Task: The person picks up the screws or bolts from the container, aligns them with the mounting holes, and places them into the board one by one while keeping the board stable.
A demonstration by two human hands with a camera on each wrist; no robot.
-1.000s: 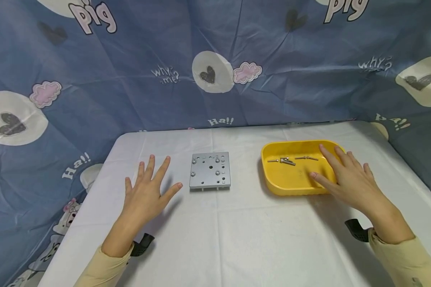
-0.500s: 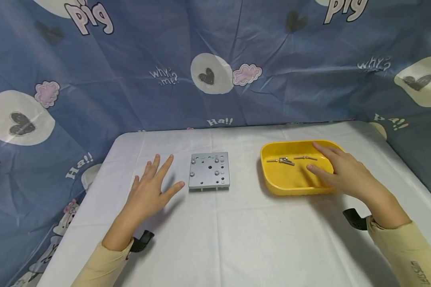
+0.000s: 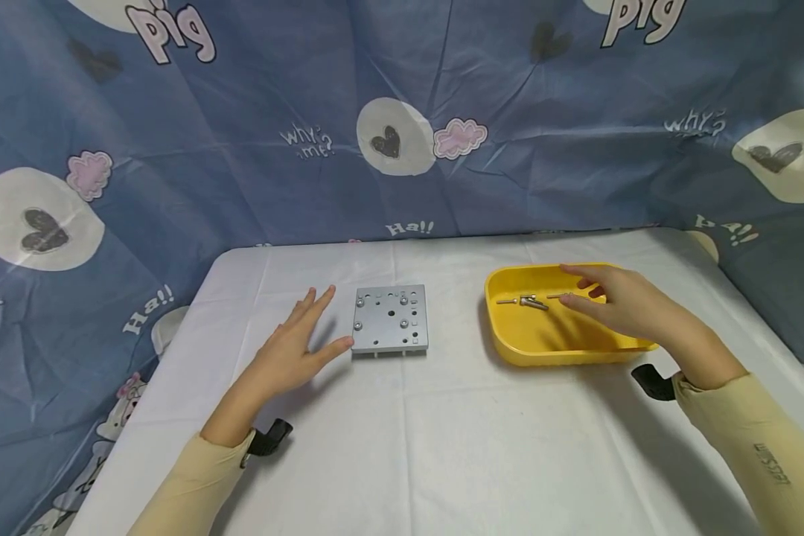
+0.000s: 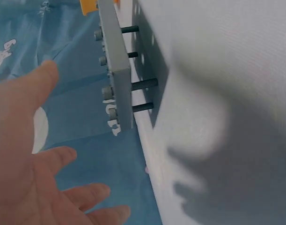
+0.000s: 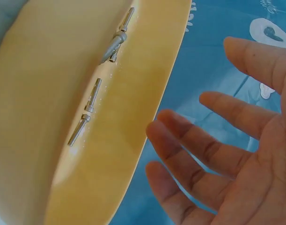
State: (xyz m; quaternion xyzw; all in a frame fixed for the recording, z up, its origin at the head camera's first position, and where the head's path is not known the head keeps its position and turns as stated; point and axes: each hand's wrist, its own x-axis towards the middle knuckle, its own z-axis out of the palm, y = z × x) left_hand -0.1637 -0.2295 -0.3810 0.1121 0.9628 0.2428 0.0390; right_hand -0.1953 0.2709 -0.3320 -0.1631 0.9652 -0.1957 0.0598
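Note:
A square grey metal plate (image 3: 390, 320) lies on the white table, with several screws standing in its holes. In the left wrist view the screw shanks (image 4: 143, 85) hold the plate (image 4: 119, 70) above the cloth. The left hand (image 3: 295, 353) hovers just left of the plate, fingers spread and holding nothing. Over the right part of a yellow tray (image 3: 529, 357) is the right hand (image 3: 633, 301), its fingers loosely bent with nothing in them. Several loose screws (image 3: 533, 302) lie inside the tray; the right wrist view shows these screws (image 5: 113, 44) along one side of its floor.
White cloth (image 3: 442, 447) covers the table. A blue printed curtain (image 3: 295, 186) hangs behind it and at both sides. Black wrist mounts (image 3: 653, 382) stick out from both sleeves.
The right hand has moved left over the tray, its fingers bending from spread. The left hand has turned and shifted right, nearer to the plate. Plate and tray stay in place.

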